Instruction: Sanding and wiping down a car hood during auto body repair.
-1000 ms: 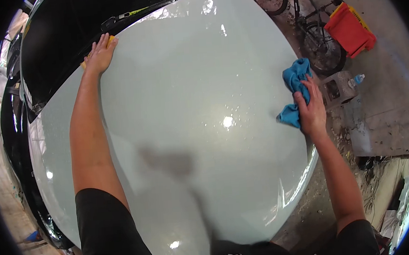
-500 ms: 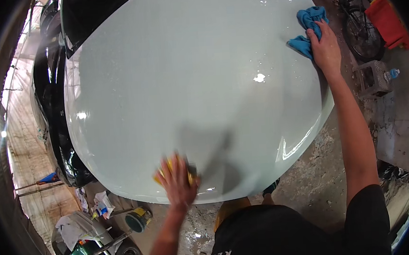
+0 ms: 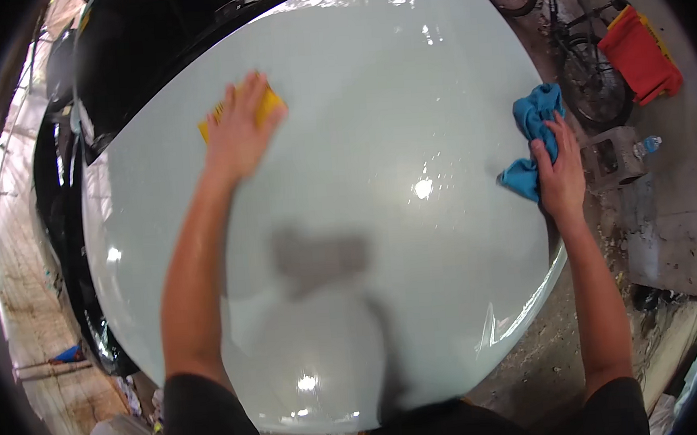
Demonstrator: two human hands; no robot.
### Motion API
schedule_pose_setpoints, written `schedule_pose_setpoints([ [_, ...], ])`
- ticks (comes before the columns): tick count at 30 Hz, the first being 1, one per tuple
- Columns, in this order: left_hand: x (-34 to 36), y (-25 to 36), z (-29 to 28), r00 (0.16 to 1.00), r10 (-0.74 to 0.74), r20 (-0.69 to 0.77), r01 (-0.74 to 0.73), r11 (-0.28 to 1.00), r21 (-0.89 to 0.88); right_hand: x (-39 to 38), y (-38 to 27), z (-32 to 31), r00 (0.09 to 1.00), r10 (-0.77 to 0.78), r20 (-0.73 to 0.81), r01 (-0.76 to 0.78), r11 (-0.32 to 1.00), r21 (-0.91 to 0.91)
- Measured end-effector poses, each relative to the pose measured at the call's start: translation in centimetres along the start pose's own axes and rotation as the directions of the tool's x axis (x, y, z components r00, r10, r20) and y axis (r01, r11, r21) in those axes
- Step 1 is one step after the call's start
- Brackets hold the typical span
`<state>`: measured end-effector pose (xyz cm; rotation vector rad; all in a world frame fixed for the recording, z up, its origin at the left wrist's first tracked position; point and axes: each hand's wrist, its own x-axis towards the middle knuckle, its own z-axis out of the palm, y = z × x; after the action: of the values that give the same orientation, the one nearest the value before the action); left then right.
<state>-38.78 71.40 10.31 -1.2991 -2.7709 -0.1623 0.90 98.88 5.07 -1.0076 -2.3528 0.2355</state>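
A pale, glossy car hood [image 3: 376, 143] spreads out before me, dotted with bright reflections and a dark shadow. On its far left part, my left hand [image 3: 238, 140] presses a flat yellow pad [image 3: 270, 102] against the surface. The fingers lie over the pad and hide most of it; whether it is sponge or cloth I cannot tell. At the hood's right edge, my right hand [image 3: 561, 174] grips a crumpled blue cloth [image 3: 537, 115]. Part of this cloth hangs loose to the left of the fingers, touching the hood.
The dark windshield [image 3: 143, 54] borders the hood at the far left, with a black car [image 3: 61, 213] alongside. To the right stand a bicycle [image 3: 593, 79], a red cloth [image 3: 638, 56], a concrete block [image 3: 615, 157] and a plastic bottle [image 3: 649, 145] on the floor.
My left hand has slid the yellow pad from the hood's near edge up to its far left. The right hand still grips the blue cloth; the whole view has shifted.
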Motion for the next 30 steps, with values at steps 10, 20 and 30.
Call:
schedule_pose_setpoints([
  [10, 14.0, -4.3, 0.9, 0.988, -0.148, -0.036, 0.15, 0.987, 0.053, 0.7, -1.5, 0.3, 1.0, 0.0, -0.001, 0.0, 0.997, 0.077],
  [20, -38.0, 9.6, 1.0, 0.953, -0.298, 0.065, 0.296, 0.955, 0.029, 1.3, 0.1, 1.7, 0.999, 0.041, 0.009, -0.041, 0.998, 0.057],
  [30, -33.3, 11.8, -1.1, 0.938, -0.311, 0.151, 0.294, 0.947, 0.127, 0.4, -1.5, 1.5, 0.998, 0.044, 0.04, -0.046, 0.998, 0.048],
])
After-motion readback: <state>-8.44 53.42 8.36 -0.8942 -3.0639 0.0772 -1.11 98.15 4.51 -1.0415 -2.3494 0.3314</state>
